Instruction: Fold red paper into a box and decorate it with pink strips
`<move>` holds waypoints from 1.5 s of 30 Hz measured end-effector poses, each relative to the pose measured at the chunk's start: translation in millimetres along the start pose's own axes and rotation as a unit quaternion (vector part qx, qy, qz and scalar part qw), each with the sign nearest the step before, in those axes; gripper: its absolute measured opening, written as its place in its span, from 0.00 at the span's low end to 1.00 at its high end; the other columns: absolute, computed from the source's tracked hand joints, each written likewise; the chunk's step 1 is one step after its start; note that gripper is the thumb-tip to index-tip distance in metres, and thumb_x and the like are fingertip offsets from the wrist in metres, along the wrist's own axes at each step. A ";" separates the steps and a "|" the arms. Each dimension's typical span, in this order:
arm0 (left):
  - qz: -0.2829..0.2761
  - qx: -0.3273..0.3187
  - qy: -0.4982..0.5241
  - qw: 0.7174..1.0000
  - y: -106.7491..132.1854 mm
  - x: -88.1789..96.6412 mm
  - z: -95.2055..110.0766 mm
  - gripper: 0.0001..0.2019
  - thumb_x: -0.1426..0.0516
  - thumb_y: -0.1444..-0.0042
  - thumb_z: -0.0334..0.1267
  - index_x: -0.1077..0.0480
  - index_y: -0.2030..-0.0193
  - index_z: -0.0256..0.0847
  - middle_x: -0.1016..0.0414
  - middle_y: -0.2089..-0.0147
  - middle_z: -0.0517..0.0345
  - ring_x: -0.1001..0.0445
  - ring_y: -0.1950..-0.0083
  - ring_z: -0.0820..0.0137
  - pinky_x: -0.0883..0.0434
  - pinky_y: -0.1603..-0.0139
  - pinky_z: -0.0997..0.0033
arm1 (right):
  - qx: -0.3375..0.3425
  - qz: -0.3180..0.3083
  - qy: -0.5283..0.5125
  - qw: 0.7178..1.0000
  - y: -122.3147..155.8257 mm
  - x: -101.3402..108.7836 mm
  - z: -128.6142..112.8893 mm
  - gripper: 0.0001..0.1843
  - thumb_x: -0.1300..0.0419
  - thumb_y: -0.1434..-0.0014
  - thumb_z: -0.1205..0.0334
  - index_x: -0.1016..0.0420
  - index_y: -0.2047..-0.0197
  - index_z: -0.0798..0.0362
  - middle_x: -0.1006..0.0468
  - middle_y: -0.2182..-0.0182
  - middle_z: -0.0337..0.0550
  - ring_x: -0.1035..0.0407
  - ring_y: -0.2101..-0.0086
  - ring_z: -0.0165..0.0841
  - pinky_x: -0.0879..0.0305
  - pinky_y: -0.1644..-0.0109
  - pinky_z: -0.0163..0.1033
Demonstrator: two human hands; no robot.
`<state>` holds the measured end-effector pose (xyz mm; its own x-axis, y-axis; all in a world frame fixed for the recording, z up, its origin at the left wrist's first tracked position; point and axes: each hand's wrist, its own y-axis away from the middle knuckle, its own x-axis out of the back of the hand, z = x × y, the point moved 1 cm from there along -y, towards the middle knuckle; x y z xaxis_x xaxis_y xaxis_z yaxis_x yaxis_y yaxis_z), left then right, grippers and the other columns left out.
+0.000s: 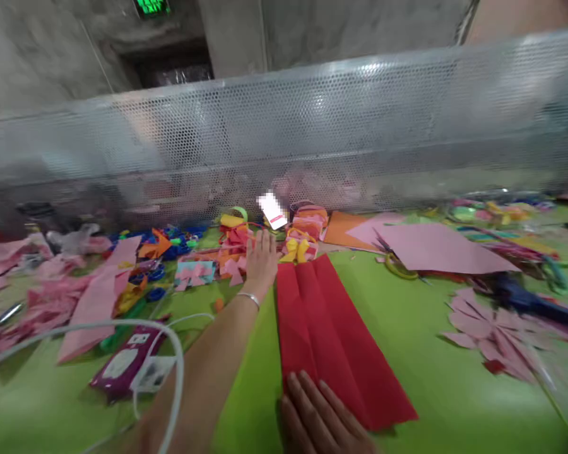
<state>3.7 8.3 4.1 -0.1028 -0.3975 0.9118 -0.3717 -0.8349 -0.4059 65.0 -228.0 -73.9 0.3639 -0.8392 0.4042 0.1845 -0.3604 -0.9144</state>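
A red sheet of paper (331, 328) with lengthwise creases lies on the green tabletop in front of me. My right hand (319, 416) rests flat on its near end, fingers stretched out. Reaching forward past the sheet's far left corner, my left hand (261, 258) has its fingers extended and nothing visible in it; a bracelet circles the wrist. Just beyond its fingertips a phone (273, 211) with a lit screen leans near the mesh panel. Beside that hand are a yellow paper bow (298, 250) and pink paper bows on a blue card (194, 275).
Pink paper (445, 247) and scissors (400, 268) lie to the right, with a pink paper flower (497, 331) nearer. Left are pink scraps, a purple packet (127, 359) and a looping white cable (177, 353). A perforated metal panel (284, 126) runs along the back.
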 end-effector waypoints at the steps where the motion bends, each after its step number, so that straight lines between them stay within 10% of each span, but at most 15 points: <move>1: 0.004 0.006 0.000 1.000 3.5 5.1 2.7 0.24 0.56 0.39 0.35 0.48 0.38 0.24 0.53 0.32 0.37 0.57 0.31 0.54 0.57 0.34 0.51 | 0.007 -0.013 0.000 1.000 -0.8 1.9 1.2 0.18 0.57 0.35 0.67 0.25 0.63 0.54 0.18 0.64 0.39 0.25 0.62 0.29 0.56 0.34 0.40; 8: -0.110 -0.085 0.040 0.990 67.6 16.3 30.9 0.20 0.56 0.38 0.41 0.35 0.44 0.37 0.41 0.36 0.50 0.43 0.36 0.64 0.41 0.39 0.64 | 0.023 -0.055 0.005 0.998 -2.6 4.4 -3.0 0.20 0.58 0.36 0.69 0.24 0.61 0.54 0.19 0.61 0.38 0.25 0.60 0.28 0.59 0.34 0.36; 14: -0.175 -0.124 0.059 0.975 97.1 10.6 37.2 0.24 0.59 0.38 0.44 0.44 0.37 0.37 0.44 0.34 0.49 0.45 0.35 0.60 0.45 0.37 0.51 | -0.019 -0.113 -0.091 0.989 -6.5 48.5 28.8 0.21 0.47 0.40 0.68 0.34 0.44 0.45 0.28 0.48 0.40 0.37 0.46 0.32 0.42 0.40 0.39; 16: -0.178 -0.122 0.063 0.974 94.9 9.5 36.9 0.25 0.60 0.37 0.44 0.45 0.37 0.36 0.46 0.34 0.48 0.47 0.34 0.60 0.46 0.37 0.50 | -0.104 -0.215 -0.151 0.959 -7.4 68.1 58.3 0.30 0.46 0.40 0.55 0.45 0.36 0.50 0.39 0.40 0.49 0.42 0.43 0.40 0.37 0.44 0.43; 19: -0.179 -0.118 0.070 0.974 91.7 8.0 37.8 0.25 0.59 0.38 0.43 0.45 0.37 0.35 0.47 0.33 0.47 0.49 0.33 0.58 0.47 0.36 0.49 | -0.373 -0.212 -0.174 0.886 -4.8 81.6 95.1 0.32 0.52 0.38 0.48 0.50 0.34 0.51 0.40 0.40 0.52 0.42 0.43 0.43 0.40 0.44 0.51; 22: -0.180 -0.116 0.079 0.974 91.6 7.1 38.7 0.25 0.59 0.38 0.43 0.45 0.37 0.33 0.47 0.33 0.46 0.48 0.33 0.57 0.48 0.36 0.47 | -0.457 -0.218 -0.298 0.809 -4.4 73.9 98.5 0.31 0.57 0.36 0.46 0.53 0.34 0.49 0.36 0.42 0.52 0.42 0.43 0.41 0.42 0.43 0.53; 37: -0.162 -0.125 0.111 0.972 91.7 7.4 36.9 0.22 0.57 0.40 0.33 0.39 0.41 0.31 0.43 0.36 0.41 0.45 0.35 0.54 0.47 0.37 0.46 | -0.065 -0.334 -0.106 0.934 -11.2 36.2 54.6 0.43 0.48 0.42 0.43 0.58 0.33 0.58 0.43 0.39 0.54 0.43 0.42 0.41 0.36 0.44 0.43; 45: -0.089 -0.047 0.113 0.989 87.1 13.6 41.5 0.23 0.62 0.42 0.22 0.43 0.41 0.25 0.43 0.37 0.35 0.43 0.36 0.61 0.39 0.40 0.60 | 0.091 -0.317 0.003 0.944 -3.8 24.3 48.5 0.39 0.52 0.44 0.36 0.37 0.41 0.58 0.34 0.44 0.56 0.41 0.43 0.44 0.35 0.45 0.45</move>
<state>8.2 -85.6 -21.5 -0.2272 -0.1445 0.9631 -0.4858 -0.8402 -0.2407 117.5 -227.3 -59.5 0.1232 -0.4808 0.8681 0.5180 -0.7150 -0.4695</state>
